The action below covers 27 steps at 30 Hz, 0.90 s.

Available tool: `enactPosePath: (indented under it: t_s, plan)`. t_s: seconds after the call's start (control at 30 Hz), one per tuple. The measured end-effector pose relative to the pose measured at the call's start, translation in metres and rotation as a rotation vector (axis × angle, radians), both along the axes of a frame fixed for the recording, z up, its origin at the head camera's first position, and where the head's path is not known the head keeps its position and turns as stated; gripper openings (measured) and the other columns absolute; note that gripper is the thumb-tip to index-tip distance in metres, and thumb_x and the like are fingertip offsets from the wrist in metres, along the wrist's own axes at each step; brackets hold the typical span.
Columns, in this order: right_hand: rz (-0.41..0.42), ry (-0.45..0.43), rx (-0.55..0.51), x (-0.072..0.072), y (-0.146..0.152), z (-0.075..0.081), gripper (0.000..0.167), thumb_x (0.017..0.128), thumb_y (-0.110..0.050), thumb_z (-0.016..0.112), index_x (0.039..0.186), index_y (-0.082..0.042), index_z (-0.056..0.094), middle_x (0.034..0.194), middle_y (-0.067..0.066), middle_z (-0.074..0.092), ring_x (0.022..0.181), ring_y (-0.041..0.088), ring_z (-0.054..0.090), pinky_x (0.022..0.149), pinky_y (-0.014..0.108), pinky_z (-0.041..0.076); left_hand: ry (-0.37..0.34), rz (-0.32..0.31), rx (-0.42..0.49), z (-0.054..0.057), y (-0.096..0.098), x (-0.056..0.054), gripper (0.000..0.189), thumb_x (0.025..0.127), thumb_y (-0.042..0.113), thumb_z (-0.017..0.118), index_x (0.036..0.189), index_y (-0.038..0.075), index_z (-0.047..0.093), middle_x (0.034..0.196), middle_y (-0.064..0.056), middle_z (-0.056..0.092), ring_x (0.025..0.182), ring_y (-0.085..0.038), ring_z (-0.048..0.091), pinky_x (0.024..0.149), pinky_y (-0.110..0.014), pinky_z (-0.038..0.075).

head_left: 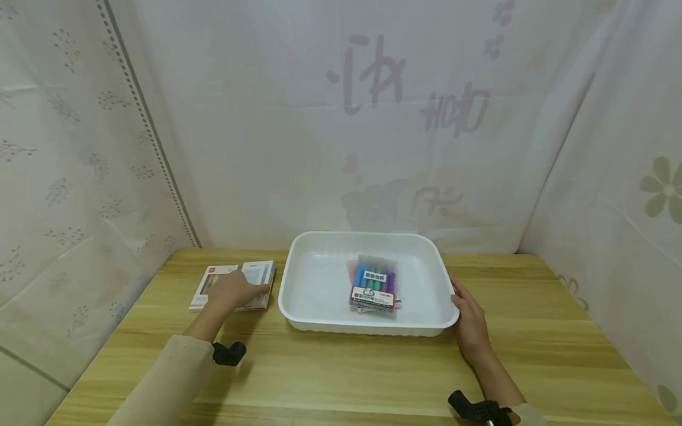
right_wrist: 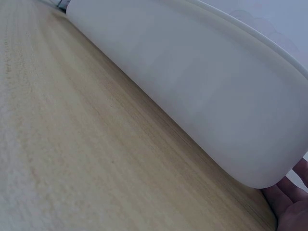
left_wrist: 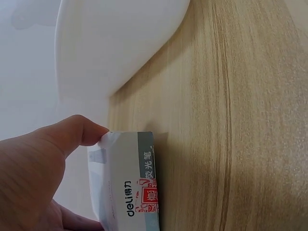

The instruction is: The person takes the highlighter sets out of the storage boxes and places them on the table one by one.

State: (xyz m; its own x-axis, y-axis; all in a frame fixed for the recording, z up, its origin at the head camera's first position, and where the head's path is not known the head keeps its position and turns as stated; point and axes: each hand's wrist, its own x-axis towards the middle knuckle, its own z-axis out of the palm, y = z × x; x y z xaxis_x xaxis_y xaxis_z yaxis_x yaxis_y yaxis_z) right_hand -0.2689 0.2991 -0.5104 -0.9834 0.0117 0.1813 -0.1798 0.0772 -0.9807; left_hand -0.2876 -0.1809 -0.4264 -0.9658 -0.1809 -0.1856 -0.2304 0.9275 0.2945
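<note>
My left hand (head_left: 234, 291) reaches over two flat boxes at the table's left. It grips the white and grey highlighter box (left_wrist: 122, 192) marked deli, thumb on one edge and fingers on the opposite side. Beside that lies a white box with red print (head_left: 198, 300), partly covered by the hand. A white plastic tray (head_left: 314, 284) stands mid-table, holding a clear pack of coloured pens (head_left: 373, 285) with another item partly hidden under it. My right hand (head_left: 471, 325) holds the tray's right side, thumb at the rim; in the right wrist view its fingers (right_wrist: 288, 190) show by the tray's corner.
The wooden table (head_left: 341, 378) extends in front of the tray and to both sides. Patterned light cloth (head_left: 256, 130) hangs behind the table and along its left and right. A black wrist mount (head_left: 229, 354) sits on the left wrist, another (head_left: 474, 408) on the right.
</note>
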Motion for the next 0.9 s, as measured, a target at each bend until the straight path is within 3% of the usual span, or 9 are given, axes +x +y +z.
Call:
enactPosePath:
  t_s: [0.43,0.63,0.9]
  plan:
    - [0.010,0.003,-0.006,0.0002,0.0002,-0.0014,0.055,0.112,-0.035,0.028,0.160,-0.009,0.027,0.165,0.023,0.025,0.125,-0.009,0.048,0.096,0.007,0.047,0.022,0.008,0.001,-0.0074,0.0009,-0.0018,0.057,0.084,0.060,0.069,0.055,0.016,0.047,0.054,0.003,0.041,0.052,-0.012,0.040,0.045,-0.024,0.027]
    - [0.004,0.007,-0.006,0.0003,0.0005,-0.0015,0.054,0.112,-0.033,0.028,0.160,-0.008,0.027,0.165,0.023,0.025,0.126,-0.009,0.048,0.096,0.007,0.046,0.026,-0.002,-0.049,-0.0090,0.0013,-0.0010,0.055,0.084,0.061,0.068,0.062,0.011,0.056,0.060,-0.002,0.051,0.056,-0.016,0.048,0.045,-0.025,0.031]
    - [-0.004,0.013,-0.007,0.0003,-0.0008,-0.0001,0.053,0.112,-0.031,0.028,0.160,-0.008,0.029,0.165,0.023,0.026,0.129,-0.006,0.048,0.098,0.007,0.046,0.016,0.013,-0.024,-0.0075,-0.0049,0.0023,0.053,0.083,0.059,0.069,0.069,0.009,0.058,0.064,-0.003,0.053,0.059,-0.018,0.049,0.048,-0.027,0.034]
